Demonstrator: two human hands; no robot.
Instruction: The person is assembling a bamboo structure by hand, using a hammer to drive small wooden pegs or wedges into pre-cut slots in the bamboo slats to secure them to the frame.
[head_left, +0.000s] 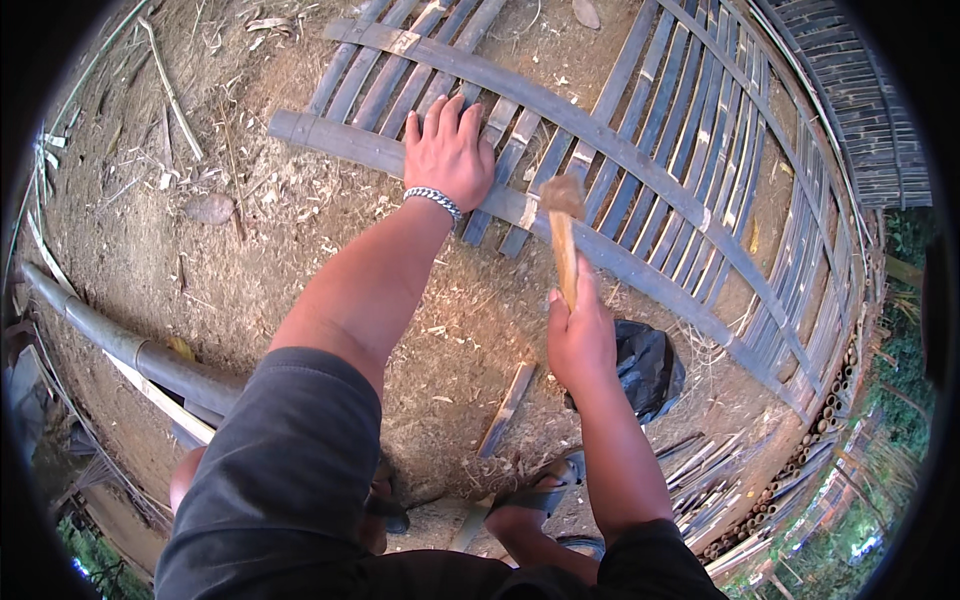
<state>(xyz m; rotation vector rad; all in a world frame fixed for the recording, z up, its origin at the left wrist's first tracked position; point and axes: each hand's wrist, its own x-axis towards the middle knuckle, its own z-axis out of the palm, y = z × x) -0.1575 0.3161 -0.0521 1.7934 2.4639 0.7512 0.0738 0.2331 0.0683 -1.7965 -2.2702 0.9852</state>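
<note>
A panel of split bamboo slats [625, 130], crossed by long bamboo strips, lies on the ground in front of me. My left hand [450, 150], with a chain bracelet at the wrist, is laid over the slats beside the near cross strip [345, 142]. Its fingers are stretched out and slightly bent, pointing away from me. My right hand [583, 335] is wrapped around the wooden handle of a hammer [563, 235]. The hammer's brownish head is a little blurred and appears over the near strip, right of my left hand; whether it touches cannot be told.
Beside my right forearm sits a black plastic bag [648, 370]. A short bamboo piece [507, 408] lies before my sandalled feet. A thick bamboo pole [130, 350] rests at left. Bamboo sticks [710, 465] are heaped at lower right, and another slatted panel [850, 100] stands far right.
</note>
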